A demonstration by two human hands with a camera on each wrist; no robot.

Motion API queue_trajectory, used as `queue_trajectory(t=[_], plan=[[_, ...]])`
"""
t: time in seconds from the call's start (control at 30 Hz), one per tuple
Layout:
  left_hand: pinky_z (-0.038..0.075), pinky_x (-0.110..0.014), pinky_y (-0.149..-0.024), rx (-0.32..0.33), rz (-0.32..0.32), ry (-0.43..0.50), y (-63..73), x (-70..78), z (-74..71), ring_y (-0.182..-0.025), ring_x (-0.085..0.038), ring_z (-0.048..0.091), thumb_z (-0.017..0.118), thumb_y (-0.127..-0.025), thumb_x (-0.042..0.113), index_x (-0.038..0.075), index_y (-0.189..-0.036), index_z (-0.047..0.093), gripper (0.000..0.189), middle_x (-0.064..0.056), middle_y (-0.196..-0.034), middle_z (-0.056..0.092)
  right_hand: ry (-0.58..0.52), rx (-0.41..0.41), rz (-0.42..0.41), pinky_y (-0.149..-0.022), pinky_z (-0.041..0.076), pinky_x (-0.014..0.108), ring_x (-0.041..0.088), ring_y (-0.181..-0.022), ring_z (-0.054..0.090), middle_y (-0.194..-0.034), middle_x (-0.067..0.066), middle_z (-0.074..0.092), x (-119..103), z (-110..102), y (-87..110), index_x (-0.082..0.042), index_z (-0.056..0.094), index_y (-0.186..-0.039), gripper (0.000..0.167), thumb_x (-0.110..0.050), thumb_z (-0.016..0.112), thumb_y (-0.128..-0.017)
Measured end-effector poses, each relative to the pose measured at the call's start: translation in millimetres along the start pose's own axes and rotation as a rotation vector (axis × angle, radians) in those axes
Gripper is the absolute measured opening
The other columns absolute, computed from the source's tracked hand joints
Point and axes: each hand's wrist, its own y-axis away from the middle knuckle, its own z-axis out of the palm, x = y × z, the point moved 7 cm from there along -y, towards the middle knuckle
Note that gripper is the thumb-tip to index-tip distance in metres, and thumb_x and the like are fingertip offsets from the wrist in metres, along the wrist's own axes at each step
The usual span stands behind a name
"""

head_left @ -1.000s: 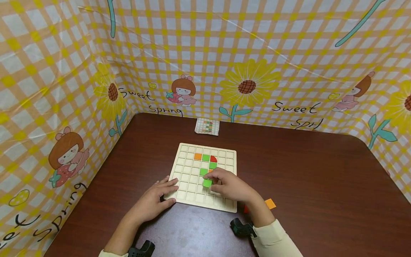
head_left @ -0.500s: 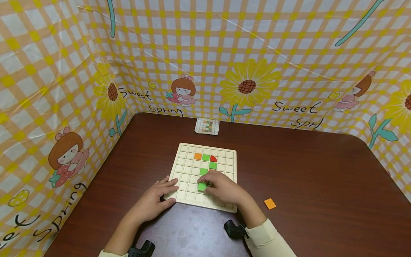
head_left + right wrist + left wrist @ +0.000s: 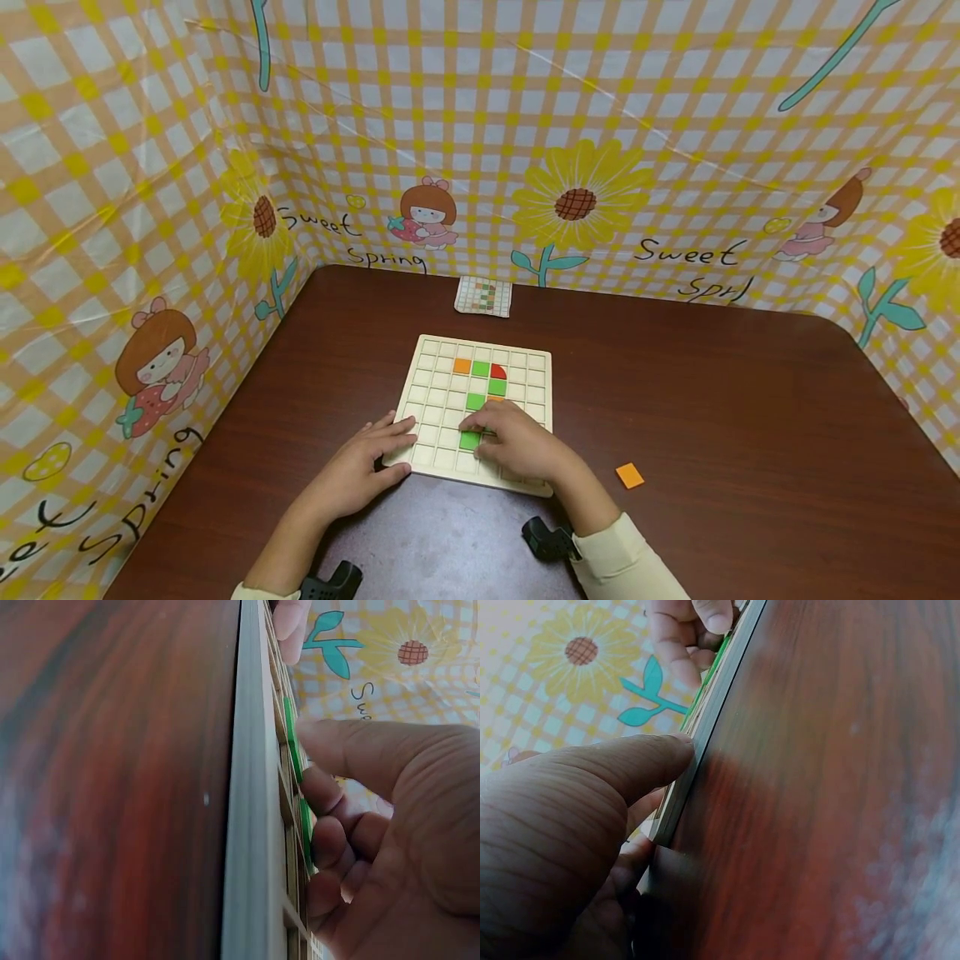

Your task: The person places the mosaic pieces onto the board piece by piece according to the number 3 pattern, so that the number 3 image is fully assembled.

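Note:
A pale wooden grid board [image 3: 438, 417] lies on the table. My left hand [image 3: 358, 467] rests on its near left corner, fingers extended, with the thumb at the front edge. Over the lower middle of the board, my right hand [image 3: 525, 442] pinches a green square tile [image 3: 469, 440] between thumb and fingers at a grid cell. In the right wrist view the thumb touches this green tile [image 3: 292, 746], low against the board. Farther up the board lie an orange tile [image 3: 462, 366], several green tiles and a red quarter-round tile [image 3: 498, 372]. The right hand partly covers another orange tile.
A loose orange square tile [image 3: 630, 476] lies on the brown table right of the board. Behind the board is a small card [image 3: 483, 297] with a printed coloured grid pattern. A checked cloth [image 3: 465, 125] with sunflowers surrounds the table's back and sides.
My right hand has moved slightly left and towards the board's near side, bringing the green tile down onto a cell. My left hand has stayed still.

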Motion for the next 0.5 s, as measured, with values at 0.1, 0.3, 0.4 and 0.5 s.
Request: queue_trajectory(t=[0.1, 0.3, 0.4, 0.5], plan=[[0.02, -0.061, -0.116, -0.002, 0.001, 0.002, 0.1, 0.2, 0.7, -0.144, -0.034, 0.031, 0.073, -0.09, 0.013, 0.003, -0.129, 0.066, 0.041, -0.008, -0.147, 0.051, -0.053, 0.012, 0.009, -0.09, 0.045, 0.037, 0.019, -0.098, 0.056, -0.105, 0.002, 0.065, 2, -3, 3.0, -0.004, 0.069, -0.117, 0.028, 0.0, 0.064, -0.09], [0.02, -0.061, -0.116, 0.001, 0.001, 0.004, 0.6, 1.1, 0.0, -0.144, -0.034, 0.031, 0.073, -0.09, 0.013, 0.003, -0.129, 0.066, 0.041, -0.008, -0.147, 0.051, -0.159, 0.033, 0.027, -0.082, 0.048, 0.032, 0.017, -0.091, 0.055, -0.106, 0.005, 0.062, 3, -9, 10.7, -0.005, 0.067, -0.12, 0.027, -0.002, 0.065, -0.093], [0.02, -0.06, -0.116, -0.001, 0.003, 0.005, 0.7, 1.6, 0.1, -0.144, -0.034, 0.031, 0.073, -0.09, 0.013, 0.003, -0.13, 0.066, 0.041, -0.008, -0.147, 0.051, -0.195, 0.033, 0.038, -0.082, 0.049, 0.033, 0.017, -0.094, 0.055, -0.109, 0.005, 0.062, 4, -13, 18.1, -0.006, 0.066, -0.121, 0.026, -0.005, 0.065, -0.095], [0.019, -0.06, -0.116, -0.006, 0.004, 0.004, 1.0, 1.8, -0.4, -0.145, -0.033, 0.03, 0.072, -0.091, 0.013, 0.003, -0.13, 0.065, 0.042, -0.008, -0.148, 0.05, -0.2, 0.041, 0.056, -0.084, 0.049, 0.034, 0.018, -0.097, 0.055, -0.111, 0.003, 0.062, 8, -18, 28.3, -0.008, 0.066, -0.12, 0.025, -0.006, 0.065, -0.095]])
